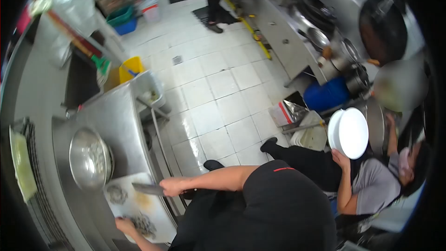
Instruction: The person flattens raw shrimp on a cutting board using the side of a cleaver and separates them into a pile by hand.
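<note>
My right hand (173, 186) is closed round the handle of a knife (146, 188), whose broad blade is over the upper edge of a white cutting board (134, 200). Near the board's lower left edge is my left hand (124, 225), beside a pile of greyish pieces (143, 225); its fingers are too small to make out. A second greyish heap (116, 194) lies at the board's upper left, with a brownish stain between the two. A steel bowl (88, 158) with pale pieces inside stands just beyond the board on the metal counter (111, 116).
At the right, a co-worker (374, 183) holds white plates (353, 133) close to my right side. Pans (318, 38) and pots line the right counter. Another person (212, 0) stands at the far end of the tiled floor. A bin (151, 90) adjoins my counter.
</note>
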{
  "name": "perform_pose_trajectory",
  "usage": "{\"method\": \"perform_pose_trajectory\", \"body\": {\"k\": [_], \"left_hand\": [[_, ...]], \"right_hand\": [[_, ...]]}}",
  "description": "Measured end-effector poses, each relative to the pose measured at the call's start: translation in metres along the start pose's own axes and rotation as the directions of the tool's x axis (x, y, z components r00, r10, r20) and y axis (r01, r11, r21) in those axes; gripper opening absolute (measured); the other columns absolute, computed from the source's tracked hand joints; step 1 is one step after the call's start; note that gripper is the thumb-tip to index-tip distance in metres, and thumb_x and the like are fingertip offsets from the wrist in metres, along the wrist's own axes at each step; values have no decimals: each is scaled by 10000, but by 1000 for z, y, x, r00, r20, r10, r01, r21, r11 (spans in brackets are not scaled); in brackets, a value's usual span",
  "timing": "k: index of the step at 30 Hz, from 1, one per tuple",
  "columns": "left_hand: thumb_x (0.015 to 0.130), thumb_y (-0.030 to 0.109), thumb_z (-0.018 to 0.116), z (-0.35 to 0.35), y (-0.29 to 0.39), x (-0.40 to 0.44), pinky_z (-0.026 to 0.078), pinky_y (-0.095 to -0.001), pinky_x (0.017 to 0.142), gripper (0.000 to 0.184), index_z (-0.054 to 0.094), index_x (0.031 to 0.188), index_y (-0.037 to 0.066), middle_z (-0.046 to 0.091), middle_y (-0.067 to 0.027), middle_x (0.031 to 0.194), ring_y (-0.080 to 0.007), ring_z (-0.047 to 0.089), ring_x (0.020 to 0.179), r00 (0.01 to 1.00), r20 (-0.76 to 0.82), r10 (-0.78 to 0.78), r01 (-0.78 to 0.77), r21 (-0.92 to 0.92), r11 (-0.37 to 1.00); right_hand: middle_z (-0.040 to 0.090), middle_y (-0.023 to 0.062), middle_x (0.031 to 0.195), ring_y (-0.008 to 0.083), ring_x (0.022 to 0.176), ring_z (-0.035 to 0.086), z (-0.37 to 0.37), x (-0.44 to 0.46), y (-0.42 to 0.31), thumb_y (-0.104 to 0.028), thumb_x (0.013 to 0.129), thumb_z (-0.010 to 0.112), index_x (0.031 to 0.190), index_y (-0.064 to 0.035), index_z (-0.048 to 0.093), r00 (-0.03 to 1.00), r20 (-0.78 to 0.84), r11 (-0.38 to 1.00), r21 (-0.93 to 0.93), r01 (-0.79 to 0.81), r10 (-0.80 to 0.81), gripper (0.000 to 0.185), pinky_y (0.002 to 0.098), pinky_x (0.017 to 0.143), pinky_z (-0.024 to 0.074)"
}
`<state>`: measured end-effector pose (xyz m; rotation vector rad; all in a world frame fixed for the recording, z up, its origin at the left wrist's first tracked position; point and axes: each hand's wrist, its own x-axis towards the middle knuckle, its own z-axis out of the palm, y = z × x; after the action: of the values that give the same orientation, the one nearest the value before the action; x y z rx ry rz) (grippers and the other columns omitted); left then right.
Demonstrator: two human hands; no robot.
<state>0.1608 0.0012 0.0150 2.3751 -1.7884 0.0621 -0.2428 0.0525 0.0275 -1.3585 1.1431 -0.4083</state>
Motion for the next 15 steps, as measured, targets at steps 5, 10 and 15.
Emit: {"method": "perform_pose_trajectory", "body": {"k": [5, 10, 15], "left_hand": [[874, 8, 668, -1, 64, -16, 546, -399, 796, 239, 635, 1097, -69, 695, -198, 996, -327, 689, 895, 988, -42, 149, -154, -366, 918], [900, 58, 666, 75, 70, -13, 543, -398, 804, 217, 652, 1084, -56, 696, -210, 978, -336, 682, 882, 940, -4, 341, -301, -481, 823], [928, 133, 660, 92, 53, 0, 540, -398, 786, 217, 680, 1041, -51, 707, -207, 952, -334, 681, 857, 926, -125, 357, -377, -382, 844]], "right_hand": [[658, 233, 667, 325, 514, 662, 0, 2, 0, -84, 813, 523, 844, 94, 642, 999, 27, 998, -54, -39, 40, 216, 452, 446, 512], [677, 229, 701, 328, 538, 675, 0, 3, -2, -82, 783, 544, 844, 100, 663, 999, -17, 999, -8, -39, 39, 226, 445, 453, 523], [679, 231, 706, 330, 576, 693, 6, 16, 4, -72, 763, 540, 852, 110, 669, 1000, 9, 999, -52, 3, -2, 241, 446, 470, 537]]}}
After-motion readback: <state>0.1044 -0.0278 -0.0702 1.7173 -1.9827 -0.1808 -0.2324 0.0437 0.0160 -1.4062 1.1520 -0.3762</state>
